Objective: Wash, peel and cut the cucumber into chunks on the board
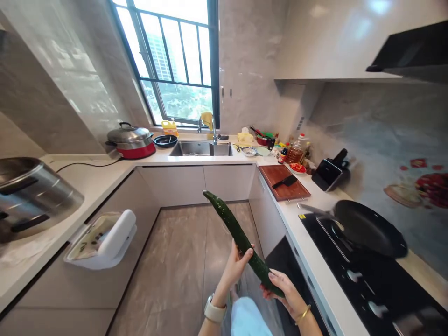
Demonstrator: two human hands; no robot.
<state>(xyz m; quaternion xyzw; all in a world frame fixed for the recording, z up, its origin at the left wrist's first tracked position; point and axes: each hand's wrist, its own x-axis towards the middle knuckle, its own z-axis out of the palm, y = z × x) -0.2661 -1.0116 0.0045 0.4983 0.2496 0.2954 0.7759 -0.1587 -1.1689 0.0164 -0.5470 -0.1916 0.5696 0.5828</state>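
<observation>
Cucumber (238,235) slants from lower right up to upper left; right hand (285,294) cups its near end, left hand (235,268) grips mid-length, far tip free over the floor.

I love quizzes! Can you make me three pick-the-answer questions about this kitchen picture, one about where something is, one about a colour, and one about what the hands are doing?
1. Where does the knife lie?
A. in the sink
B. on the wooden cutting board
C. on the floor

2. What colour is the base of the lidded pot by the window?
A. red
B. blue
C. yellow

3. How is the cucumber held?
A. by the left hand and the right hand
B. by one hand
C. by no hand

Answers:
1 B, the dark knife rests on the board.
2 A, a red base shows under the steel lid.
3 A, both hands grip its near end.
</observation>
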